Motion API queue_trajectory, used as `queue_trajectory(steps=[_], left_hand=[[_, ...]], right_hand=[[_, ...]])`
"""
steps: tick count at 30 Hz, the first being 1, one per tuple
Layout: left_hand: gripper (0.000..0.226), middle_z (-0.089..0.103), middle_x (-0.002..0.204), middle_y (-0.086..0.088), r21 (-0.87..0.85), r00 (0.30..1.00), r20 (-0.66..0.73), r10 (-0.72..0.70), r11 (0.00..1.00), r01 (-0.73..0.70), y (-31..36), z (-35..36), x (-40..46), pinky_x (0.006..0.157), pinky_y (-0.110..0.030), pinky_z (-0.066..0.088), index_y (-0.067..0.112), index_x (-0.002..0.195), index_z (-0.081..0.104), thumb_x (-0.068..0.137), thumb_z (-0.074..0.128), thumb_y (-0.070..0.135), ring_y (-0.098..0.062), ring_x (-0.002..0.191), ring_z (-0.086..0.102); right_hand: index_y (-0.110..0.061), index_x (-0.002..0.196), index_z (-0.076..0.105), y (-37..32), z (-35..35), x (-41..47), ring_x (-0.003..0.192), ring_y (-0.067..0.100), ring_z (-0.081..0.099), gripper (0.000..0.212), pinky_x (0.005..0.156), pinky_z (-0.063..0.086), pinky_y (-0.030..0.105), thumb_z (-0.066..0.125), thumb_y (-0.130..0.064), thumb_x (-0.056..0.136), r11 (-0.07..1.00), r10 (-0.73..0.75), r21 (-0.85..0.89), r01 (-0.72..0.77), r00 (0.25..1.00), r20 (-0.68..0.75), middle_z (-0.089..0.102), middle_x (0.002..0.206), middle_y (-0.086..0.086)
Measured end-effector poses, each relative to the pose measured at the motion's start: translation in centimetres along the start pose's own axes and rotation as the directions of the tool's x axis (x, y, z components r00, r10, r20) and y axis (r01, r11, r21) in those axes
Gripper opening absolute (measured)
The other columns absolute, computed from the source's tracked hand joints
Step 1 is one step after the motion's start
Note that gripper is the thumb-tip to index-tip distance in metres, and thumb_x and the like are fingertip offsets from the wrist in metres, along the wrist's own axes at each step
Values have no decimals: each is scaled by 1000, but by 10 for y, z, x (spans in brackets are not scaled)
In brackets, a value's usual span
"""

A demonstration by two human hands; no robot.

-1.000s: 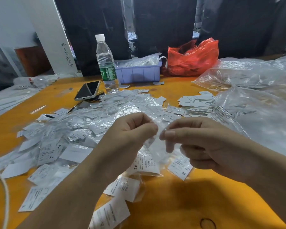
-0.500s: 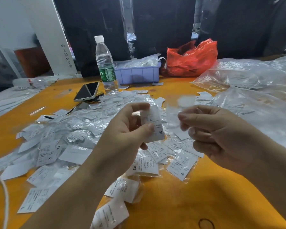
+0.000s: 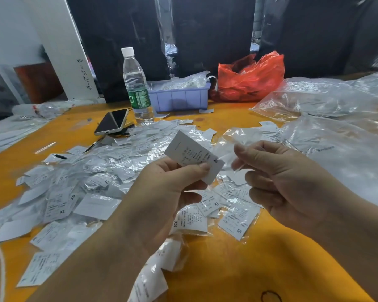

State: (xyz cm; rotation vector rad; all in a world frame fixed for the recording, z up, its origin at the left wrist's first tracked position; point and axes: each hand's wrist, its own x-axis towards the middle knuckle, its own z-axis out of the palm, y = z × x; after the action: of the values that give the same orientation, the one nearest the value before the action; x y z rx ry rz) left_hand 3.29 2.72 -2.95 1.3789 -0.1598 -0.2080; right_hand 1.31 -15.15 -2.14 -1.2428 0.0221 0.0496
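My left hand (image 3: 162, 192) pinches a white size label marked M (image 3: 190, 153) between thumb and fingers, held tilted above the table. Just to its right, my right hand (image 3: 277, 182) pinches a small clear plastic sleeve (image 3: 238, 140) that is blurred and hard to make out. Label and sleeve are apart. A heap of white labels in clear sleeves (image 3: 92, 175) covers the orange table (image 3: 249, 269) below and to the left of both hands, with sizes XS, XL and M readable.
A water bottle (image 3: 135, 88), a phone (image 3: 111, 122) and a blue tray (image 3: 179, 97) of sleeves stand at the back. A red plastic bag (image 3: 251, 77) lies behind them. Large clear bags (image 3: 327, 144) fill the right side. A white cord (image 3: 0, 264) runs at the left edge.
My hands have drawn apart and risen. The M label has come out of the clear sleeve: the left hand now holds the label, the right hand the sleeve.
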Motion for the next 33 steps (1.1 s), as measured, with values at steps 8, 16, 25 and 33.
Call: queue_trajectory(steps=[8, 16, 25, 33], left_hand=[[42, 60, 66, 0, -135, 996, 13, -85, 987, 86, 0, 6, -2, 44, -20, 43, 13, 89, 74, 50, 82, 23, -8, 51, 49], [31, 66, 65, 2, -18, 998, 34, -45, 999, 45, -1, 8, -4, 49, -19, 47, 28, 78, 78, 48, 80, 32, -7, 54, 56], [28, 68, 67, 1, 3, 998, 55, -21, 1000, 21, -3, 10, -4, 51, -20, 48, 33, 80, 78, 52, 79, 33, -6, 55, 57], [25, 71, 70, 2, 22, 1000, 12, 4, 1000, -4, -3, 12, -4, 55, -22, 46, 43, 73, 76, 49, 78, 37, -3, 54, 56]], right_hand=[[-12, 69, 55, 4, 3, 1, 34, 6, 21, 24, 30, 21, 15, 75, -23, 61, 995, -60, 71, 67, 993, -99, 59, 60, 2], [-18, 56, 57, 5, -1, 3, 38, 9, 20, 25, 31, 22, 16, 79, -29, 55, 984, -129, 93, 149, 972, -194, 49, 62, 6], [-15, 63, 50, 5, 2, 0, 33, 7, 24, 37, 30, 26, 15, 79, -33, 49, 987, -152, 19, 160, 965, -213, 35, 48, -2], [-14, 69, 46, 5, 8, -4, 33, 7, 22, 37, 32, 26, 14, 77, -29, 57, 983, -166, 46, 177, 968, -187, 31, 42, -5]])
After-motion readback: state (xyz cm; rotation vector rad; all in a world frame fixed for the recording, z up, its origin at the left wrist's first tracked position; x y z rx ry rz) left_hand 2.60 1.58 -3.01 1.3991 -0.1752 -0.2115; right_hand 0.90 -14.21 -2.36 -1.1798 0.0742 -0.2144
